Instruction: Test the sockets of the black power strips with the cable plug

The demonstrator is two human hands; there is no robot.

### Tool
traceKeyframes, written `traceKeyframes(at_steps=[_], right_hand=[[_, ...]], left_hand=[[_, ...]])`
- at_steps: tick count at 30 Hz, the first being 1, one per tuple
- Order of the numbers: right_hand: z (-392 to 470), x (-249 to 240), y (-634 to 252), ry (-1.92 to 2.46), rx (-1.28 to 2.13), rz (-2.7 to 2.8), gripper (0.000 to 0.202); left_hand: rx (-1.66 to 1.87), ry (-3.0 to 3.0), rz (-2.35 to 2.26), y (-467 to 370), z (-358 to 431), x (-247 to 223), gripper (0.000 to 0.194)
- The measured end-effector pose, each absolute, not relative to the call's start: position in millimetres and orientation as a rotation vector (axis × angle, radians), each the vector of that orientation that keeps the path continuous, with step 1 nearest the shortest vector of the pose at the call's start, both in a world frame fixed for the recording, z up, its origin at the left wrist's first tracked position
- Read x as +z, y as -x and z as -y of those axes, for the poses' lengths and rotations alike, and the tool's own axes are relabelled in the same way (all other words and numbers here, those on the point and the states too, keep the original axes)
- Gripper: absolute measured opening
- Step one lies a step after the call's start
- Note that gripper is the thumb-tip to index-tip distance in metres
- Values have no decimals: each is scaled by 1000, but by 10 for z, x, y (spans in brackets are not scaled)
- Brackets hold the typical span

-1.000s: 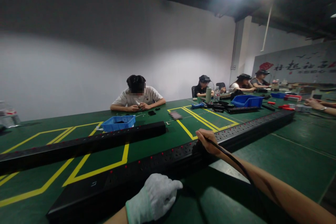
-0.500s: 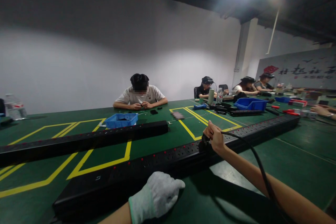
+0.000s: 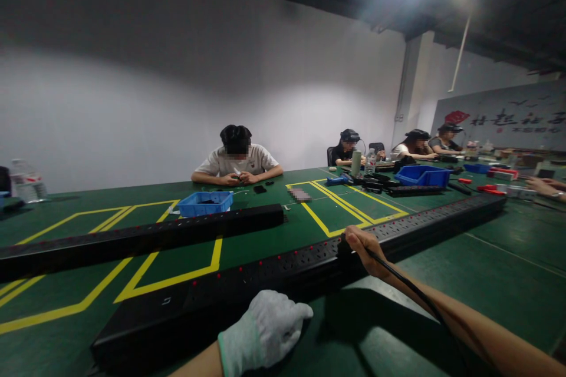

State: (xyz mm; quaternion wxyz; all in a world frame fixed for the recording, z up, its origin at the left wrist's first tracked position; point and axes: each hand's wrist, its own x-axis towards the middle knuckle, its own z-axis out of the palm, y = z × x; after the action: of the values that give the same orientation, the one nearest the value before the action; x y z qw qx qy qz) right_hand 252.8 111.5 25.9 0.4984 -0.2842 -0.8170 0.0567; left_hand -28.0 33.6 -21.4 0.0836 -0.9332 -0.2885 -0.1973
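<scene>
A long black power strip (image 3: 274,268) with a row of sockets and red dots lies diagonally across the green table. My bare right hand (image 3: 365,249) grips a black plug (image 3: 346,247) low against the strip's socket face; whether its prongs are in a socket is hidden. From that hand a black cord (image 3: 415,291) runs back along my forearm. In a white glove, my left hand (image 3: 276,327) lies at the strip's near side, fingers curled and one digit pointing right. Nothing shows in it.
A second black power strip (image 3: 145,240) lies behind on the left, with a blue bin (image 3: 206,203) beyond it. Yellow tape (image 3: 216,253) marks the table (image 3: 508,271). Across it sits a person (image 3: 236,159); another blue bin (image 3: 422,175) and several people are farther right.
My right hand has lowered and tilted with the plug, closer against the strip. The cord has dropped toward my forearm. My left hand stays almost in place.
</scene>
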Motion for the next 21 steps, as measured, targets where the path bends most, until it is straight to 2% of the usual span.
traceKeyframes(at_steps=[6,8,11,14,16,21], right_hand=[[-957,213,-2822,470,-185,2479,18],[-910,234,-2849,478,-196,2541,18],[-937,328,-2771,611,38,2403,27],[-1134,572,-2618,808,417,1858,44],[-1304,797,-2517,770,582,1452,51],[-1411,1065,-2276,662,563,1394,51]], left_hand=[[-563,2768,873,278,-339,-212,33],[-585,2757,864,281,-341,-230,33],[-615,2744,849,289,-346,-267,33],[-629,2745,837,294,-359,-294,33],[-642,2750,821,295,-364,-297,33],[-736,2743,778,287,-345,-255,30]])
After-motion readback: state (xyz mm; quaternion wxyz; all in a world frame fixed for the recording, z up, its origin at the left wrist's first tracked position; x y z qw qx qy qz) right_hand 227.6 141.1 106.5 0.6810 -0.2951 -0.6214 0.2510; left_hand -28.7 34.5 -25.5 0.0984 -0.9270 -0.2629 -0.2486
